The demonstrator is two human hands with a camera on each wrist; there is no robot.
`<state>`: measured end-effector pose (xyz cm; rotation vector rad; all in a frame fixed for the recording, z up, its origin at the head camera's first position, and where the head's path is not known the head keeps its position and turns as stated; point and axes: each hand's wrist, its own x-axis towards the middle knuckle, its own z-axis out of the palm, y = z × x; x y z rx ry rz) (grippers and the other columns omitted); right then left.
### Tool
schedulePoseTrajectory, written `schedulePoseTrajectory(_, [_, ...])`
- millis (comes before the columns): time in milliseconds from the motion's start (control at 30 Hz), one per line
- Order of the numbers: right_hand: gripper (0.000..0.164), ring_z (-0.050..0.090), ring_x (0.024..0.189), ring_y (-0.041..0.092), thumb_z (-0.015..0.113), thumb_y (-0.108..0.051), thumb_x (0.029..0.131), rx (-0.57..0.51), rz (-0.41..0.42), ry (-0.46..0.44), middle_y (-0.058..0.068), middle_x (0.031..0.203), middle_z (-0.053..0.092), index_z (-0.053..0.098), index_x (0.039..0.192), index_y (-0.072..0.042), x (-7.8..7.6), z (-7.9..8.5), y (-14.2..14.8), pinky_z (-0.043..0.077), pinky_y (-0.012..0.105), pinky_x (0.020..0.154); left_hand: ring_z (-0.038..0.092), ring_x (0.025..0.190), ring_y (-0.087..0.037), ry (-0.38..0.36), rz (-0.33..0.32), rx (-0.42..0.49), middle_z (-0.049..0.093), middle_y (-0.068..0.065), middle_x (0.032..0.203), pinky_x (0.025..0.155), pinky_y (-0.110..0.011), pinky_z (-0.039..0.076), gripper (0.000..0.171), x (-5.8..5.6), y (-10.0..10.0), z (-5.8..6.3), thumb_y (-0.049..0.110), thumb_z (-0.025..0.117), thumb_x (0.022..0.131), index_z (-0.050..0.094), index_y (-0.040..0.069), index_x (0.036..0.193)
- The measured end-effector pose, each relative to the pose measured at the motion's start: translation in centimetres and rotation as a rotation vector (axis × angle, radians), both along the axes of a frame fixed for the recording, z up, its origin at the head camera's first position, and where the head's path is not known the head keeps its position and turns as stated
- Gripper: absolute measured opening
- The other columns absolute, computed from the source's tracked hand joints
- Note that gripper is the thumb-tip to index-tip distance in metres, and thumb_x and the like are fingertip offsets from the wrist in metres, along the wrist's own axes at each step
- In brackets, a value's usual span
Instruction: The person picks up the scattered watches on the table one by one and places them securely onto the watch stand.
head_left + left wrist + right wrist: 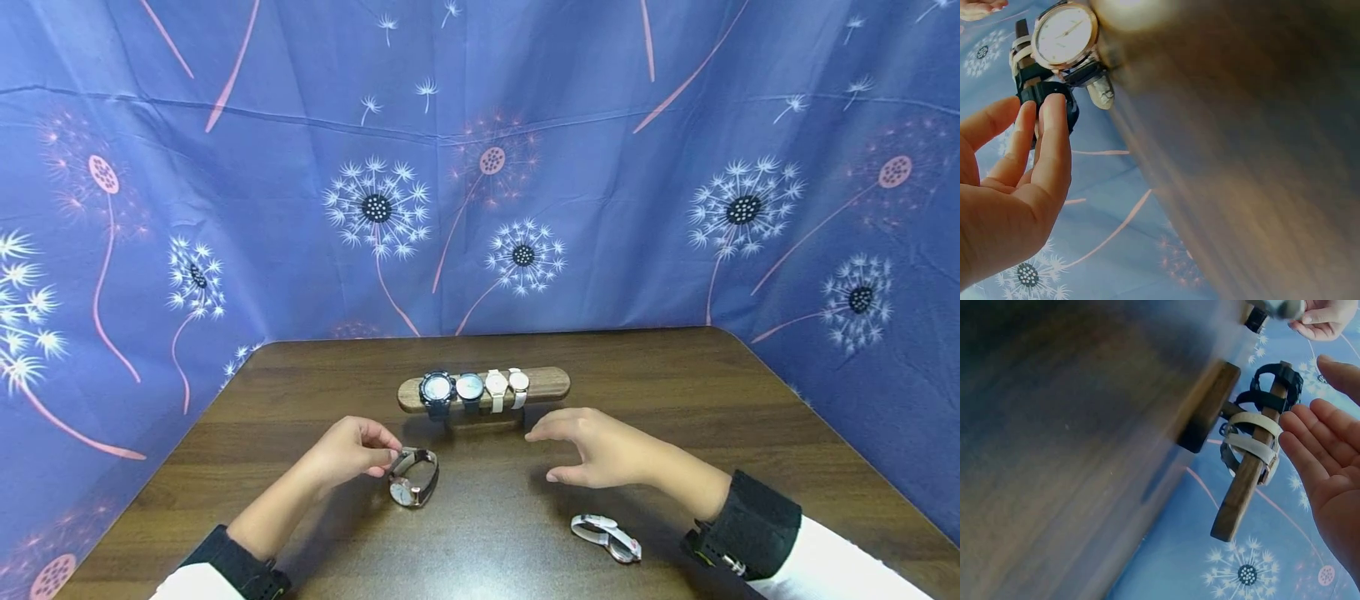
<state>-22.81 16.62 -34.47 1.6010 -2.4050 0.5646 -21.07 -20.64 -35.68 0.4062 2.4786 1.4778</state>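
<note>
My left hand (352,450) pinches the strap of a dark-strapped wristwatch (411,479) between thumb and fingertips, at the left of the table. The watch's strap forms a loop, and its round pale dial with a gold rim (1088,56) faces the left wrist camera. My right hand (596,446) hovers over the table with fingers spread and holds nothing. Just beyond it stands a wooden watch stand (550,382), carrying two dark watches (437,388) and two white watches (496,383). The right wrist view shows the stand's bar (1235,506) beside the right fingers.
A white-strapped watch (600,529) lies on its side on the brown wooden table (300,383), nearer the front than my right hand. Blue dandelion-print cloth (600,167) hangs behind the table and along both sides.
</note>
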Motion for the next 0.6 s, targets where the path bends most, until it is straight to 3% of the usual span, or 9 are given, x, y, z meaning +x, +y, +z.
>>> schedulePoseTrajectory(300, [0.04, 0.062, 0.109, 0.019, 0.077, -0.012, 0.081, 0.051, -0.013, -0.061, 0.004, 0.117, 0.066, 0.066, 0.117, -0.001, 0.5, -0.6, 0.0, 0.054, 0.036, 0.091, 0.064, 0.065, -0.017, -0.131, -0.008, 0.021, 0.065, -0.01, 0.076, 0.062, -0.037, 0.06, 0.017, -0.1, -0.1, -1.4, 0.0, 0.063, 0.089, 0.063, -0.015, 0.098])
schedulePoseTrajectory(600, [0.04, 0.063, 0.106, 0.019, 0.078, -0.013, 0.08, 0.049, 0.001, -0.044, 0.004, 0.115, 0.066, 0.066, 0.117, -0.003, 0.5, -0.9, 0.0, 0.054, 0.036, 0.089, 0.064, 0.058, -0.017, -0.162, 0.02, -0.052, 0.068, -0.009, 0.069, 0.057, -0.036, 0.06, 0.011, -0.9, 0.1, -2.0, 0.001, 0.066, 0.087, 0.068, -0.009, 0.087])
